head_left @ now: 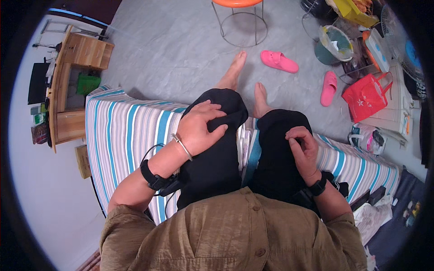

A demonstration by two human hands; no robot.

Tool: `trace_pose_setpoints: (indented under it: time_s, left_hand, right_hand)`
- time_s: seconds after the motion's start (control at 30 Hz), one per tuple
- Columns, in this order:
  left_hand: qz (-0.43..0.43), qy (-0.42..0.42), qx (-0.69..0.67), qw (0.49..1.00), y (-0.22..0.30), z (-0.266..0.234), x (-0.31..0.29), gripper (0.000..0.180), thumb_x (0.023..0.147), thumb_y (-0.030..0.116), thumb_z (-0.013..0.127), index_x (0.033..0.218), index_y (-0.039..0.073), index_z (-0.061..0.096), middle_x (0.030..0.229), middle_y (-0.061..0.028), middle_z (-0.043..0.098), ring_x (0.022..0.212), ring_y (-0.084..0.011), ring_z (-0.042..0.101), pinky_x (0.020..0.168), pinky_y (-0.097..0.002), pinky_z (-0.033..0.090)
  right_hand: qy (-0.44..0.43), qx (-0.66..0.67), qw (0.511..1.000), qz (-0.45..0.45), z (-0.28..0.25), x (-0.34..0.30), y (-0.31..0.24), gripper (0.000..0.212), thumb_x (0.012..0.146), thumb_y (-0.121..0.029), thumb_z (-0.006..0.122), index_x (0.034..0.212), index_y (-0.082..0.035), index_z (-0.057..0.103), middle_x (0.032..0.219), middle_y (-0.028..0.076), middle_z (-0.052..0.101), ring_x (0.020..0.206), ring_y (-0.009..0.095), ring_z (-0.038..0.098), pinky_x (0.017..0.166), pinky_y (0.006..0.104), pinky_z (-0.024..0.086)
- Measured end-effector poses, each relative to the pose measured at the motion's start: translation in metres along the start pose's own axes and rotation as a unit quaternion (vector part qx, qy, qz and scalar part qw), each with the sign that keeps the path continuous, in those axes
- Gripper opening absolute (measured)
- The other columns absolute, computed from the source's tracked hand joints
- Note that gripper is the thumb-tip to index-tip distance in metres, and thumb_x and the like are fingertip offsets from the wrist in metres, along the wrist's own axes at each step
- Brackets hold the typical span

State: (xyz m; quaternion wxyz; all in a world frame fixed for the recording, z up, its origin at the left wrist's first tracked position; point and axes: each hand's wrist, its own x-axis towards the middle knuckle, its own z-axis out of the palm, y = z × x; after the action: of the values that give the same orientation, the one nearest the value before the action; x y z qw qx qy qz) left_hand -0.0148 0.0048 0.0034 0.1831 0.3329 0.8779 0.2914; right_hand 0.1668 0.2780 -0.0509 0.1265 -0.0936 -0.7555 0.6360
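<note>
My left hand [201,126] lies palm down on my left knee in black trousers [205,167]. Its fingers are spread and hold nothing; a pale bangle [181,147] circles the wrist. On my right knee rests my right hand [304,151], turned on its side with the fingers loosely bent and the thumb a little apart. Nothing shows in it. Black straps hold small dark devices on both forearms, the left strap [151,176] with a thin black cable beside it. I sit on a bed or bench with a striped cover [131,122].
Pink slippers [279,61] lie on the grey floor [167,49] near my bare feet. An orange-topped stool [239,2] stands ahead. To the right are a green bin [332,52], a red bag [367,99] and a fan [402,40]. A wooden desk [68,95] is at left.
</note>
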Motion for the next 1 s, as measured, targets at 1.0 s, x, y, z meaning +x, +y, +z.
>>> trace_pose_setpoints:
  time_s: [1.0]
  left_hand:
    - [0.0,-0.077,-0.002,0.997,0.013,0.007,0.029,0.031,0.082,0.013,0.072,0.112,0.003,0.072,0.127,-0.0185,0.066,0.131,-0.038,0.054,0.112,-0.0444,0.04]
  right_hand:
    - [0.002,-0.013,0.995,-0.1,-0.011,-0.002,-0.016,0.016,0.079,0.006,0.067,0.091,-0.003,0.064,0.086,0.01,0.065,0.082,0.027,0.065,0.075,0.0345,0.052]
